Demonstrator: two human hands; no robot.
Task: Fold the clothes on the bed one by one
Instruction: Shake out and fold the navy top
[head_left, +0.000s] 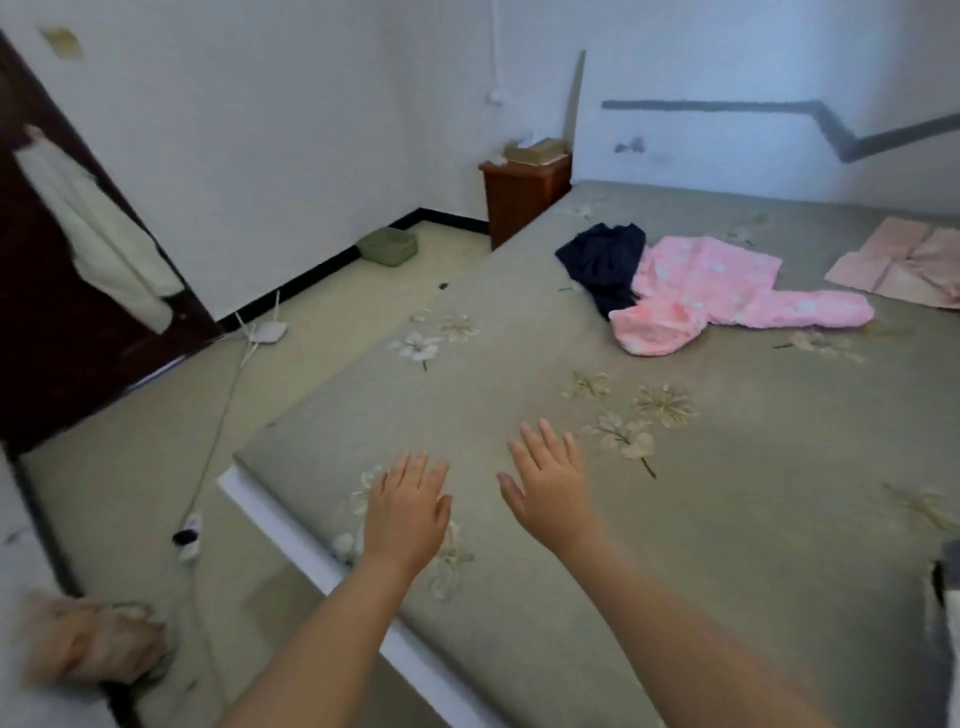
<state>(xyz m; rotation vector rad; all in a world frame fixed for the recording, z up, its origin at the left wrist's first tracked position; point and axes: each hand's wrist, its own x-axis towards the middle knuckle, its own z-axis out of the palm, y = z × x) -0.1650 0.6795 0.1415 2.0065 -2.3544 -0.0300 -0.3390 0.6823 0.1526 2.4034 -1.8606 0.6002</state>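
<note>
Head view looks down on two bare hands held out over the near corner of the bed (727, 545). Her or his left hand (408, 512) is flat, palm down, fingers straight and close together, holding nothing; whether it touches the sheet I cannot tell. Just beside it, the right hand (550, 483) is also flat and empty, its fingers slightly spread and the thumb out to the side.

Under them lies a grey-green sheet, smooth and printed with pale flower sprays, with a white edge along the near side.

Three clothes lie on the bed, well apart from the hands, toward the far side. A fluffy pink garment (727, 291) with pale spots lies crumpled and unfolded, one sleeve stretched out to the right. A dark navy garment (605, 262) is bunched in a heap, touching the pink one on its left. Farther right, a pale pink cloth (904, 262) lies flat in a squared shape with crease lines.

Beyond the bed stands one reddish wooden nightstand (522, 195) against the white wall. One white garment (98, 234) hangs on the dark door (47, 332) at left.
</note>
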